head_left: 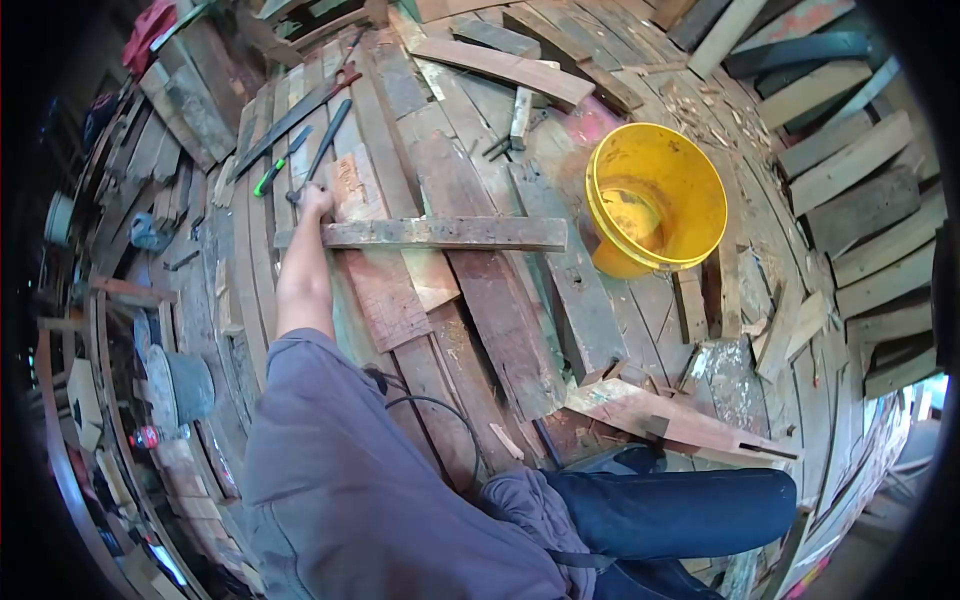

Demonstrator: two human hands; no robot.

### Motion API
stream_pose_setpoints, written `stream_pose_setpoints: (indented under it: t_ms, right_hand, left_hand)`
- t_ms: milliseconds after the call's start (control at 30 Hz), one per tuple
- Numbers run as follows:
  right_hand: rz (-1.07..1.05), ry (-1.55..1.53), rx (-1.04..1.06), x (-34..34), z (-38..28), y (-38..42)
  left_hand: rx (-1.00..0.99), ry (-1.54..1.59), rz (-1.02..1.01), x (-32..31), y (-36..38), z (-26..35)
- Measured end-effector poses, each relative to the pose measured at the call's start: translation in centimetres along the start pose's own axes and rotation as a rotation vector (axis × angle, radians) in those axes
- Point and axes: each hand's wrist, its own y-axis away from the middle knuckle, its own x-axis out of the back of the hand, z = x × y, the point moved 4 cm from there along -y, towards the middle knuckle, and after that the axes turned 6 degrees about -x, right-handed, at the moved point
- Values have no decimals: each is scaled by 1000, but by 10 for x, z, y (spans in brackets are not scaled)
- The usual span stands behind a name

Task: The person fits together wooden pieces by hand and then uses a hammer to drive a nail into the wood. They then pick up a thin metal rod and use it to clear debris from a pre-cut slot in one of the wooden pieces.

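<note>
My left hand reaches out on the left, fingers closed at the head end of a hammer. The dark handle points away from me. Part of the hammer's head shows beside my fingers. My forearm crosses over a narrow wooden beam, which lies across several boards. Just left of the hammer is a knife with a green and black handle. A handsaw with a brown handle lies beyond it. My right hand is out of view.
A yellow bucket stands on the plank floor to the right. A notched wooden piece lies near my legs. Wood is stacked on the right, and a grey bucket is at the left. A black cable curves beside me.
</note>
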Motion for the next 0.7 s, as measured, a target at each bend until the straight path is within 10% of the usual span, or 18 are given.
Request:
stream_pose_setpoints:
  t_ms: [167,233,367,700]
  right_hand:
    - [38,-35,-171,27,-1,-26]
    - [160,88,-29,-61,-38,56]
    - [13,-79,-80,76,0,-94]
    - [81,-100,-102,88,-5,-46]
  left_hand:
    - [90,-241,68,-5,16,10]
    - [-38,-301,90,-16,-13,-12]
    - [-32,-170,143,-8,-9,-10]
    - [-202,109,372,58,14,9]
